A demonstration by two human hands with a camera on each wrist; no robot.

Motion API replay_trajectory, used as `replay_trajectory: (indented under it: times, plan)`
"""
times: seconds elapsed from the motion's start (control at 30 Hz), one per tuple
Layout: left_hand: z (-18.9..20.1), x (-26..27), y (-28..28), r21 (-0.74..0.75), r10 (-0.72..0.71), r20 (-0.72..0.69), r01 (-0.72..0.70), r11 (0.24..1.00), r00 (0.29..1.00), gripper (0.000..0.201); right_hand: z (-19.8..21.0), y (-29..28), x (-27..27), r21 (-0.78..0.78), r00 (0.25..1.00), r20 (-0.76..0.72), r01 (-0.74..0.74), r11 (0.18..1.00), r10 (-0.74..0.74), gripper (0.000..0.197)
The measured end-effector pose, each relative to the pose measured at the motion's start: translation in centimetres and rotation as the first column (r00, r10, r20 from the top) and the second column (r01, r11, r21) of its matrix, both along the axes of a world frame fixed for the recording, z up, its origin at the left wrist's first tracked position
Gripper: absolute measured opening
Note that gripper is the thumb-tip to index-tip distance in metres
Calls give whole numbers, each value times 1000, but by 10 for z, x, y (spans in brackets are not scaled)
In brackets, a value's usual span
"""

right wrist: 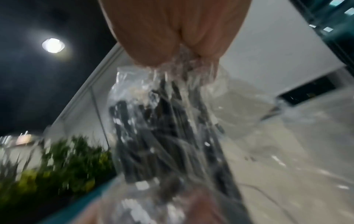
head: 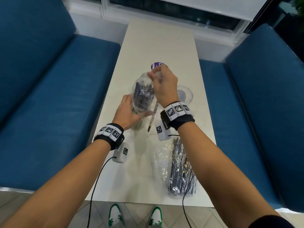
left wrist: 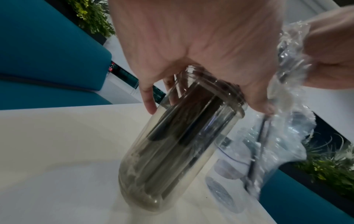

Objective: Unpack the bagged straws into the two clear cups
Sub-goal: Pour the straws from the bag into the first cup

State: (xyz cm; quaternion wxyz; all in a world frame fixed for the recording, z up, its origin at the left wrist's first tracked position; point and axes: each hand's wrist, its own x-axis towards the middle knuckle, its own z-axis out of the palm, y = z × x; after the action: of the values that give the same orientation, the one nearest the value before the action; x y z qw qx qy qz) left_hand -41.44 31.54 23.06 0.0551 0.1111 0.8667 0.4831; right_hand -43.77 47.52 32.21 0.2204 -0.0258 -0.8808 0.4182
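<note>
Crinkly clear plastic bag [head: 144, 89] of dark straws, likely light and slippery, is being pinched at its top by the right hand [head: 164, 86] while the left hand [head: 128, 111] is gripping the tilted clear plastic cup [left wrist: 178, 144].

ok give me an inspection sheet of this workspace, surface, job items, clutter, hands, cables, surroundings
Surface: long white table, bare at the far end.
Job's things: tilted clear plastic cup holding dark straws; crinkled clear bag over its mouth; empty second clear cup to the right; second clear bag of dark straws lying near the table edge; one loose dark straw beside the held cup.
Clutter: round purple sticker.
Grippers: left hand grips the cup; right hand pinches the bag's top.
Cables: black wrist-camera cables hang from both wrists.
Surroundings: blue upholstered benches on both sides; green plants.
</note>
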Motion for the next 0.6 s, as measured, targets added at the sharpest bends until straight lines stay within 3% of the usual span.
replay_trajectory:
  times: [0.13, 0.23, 0.3, 0.43, 0.6]
  plan:
    - [3, 0, -1, 0, -1, 45, 1, 1000, 999, 105, 10, 12, -3, -247, 995, 95, -16, 969, 41, 28]
    - [2, -2, -1, 4, 13, 63, -13, 1000, 998, 97, 14, 15, 1, -478, 978, 135, -78, 875, 161, 23]
    - [0, -2, -2, 8, 14, 51, -14, 1000, 999, 91, 17, 14, 5, -447, 972, 158, -85, 891, 172, 11]
    - [-1, -5, -5, 14, -32, 43, 32, 999, 999, 100, 24, 14, 11, -273, 979, 114, -135, 952, 171, 40]
    - [-11, -8, -11, -54, -49, 34, 51, 997, 998, 109, 49, 6, 12, -201, 986, -74, -164, 966, 152, 51]
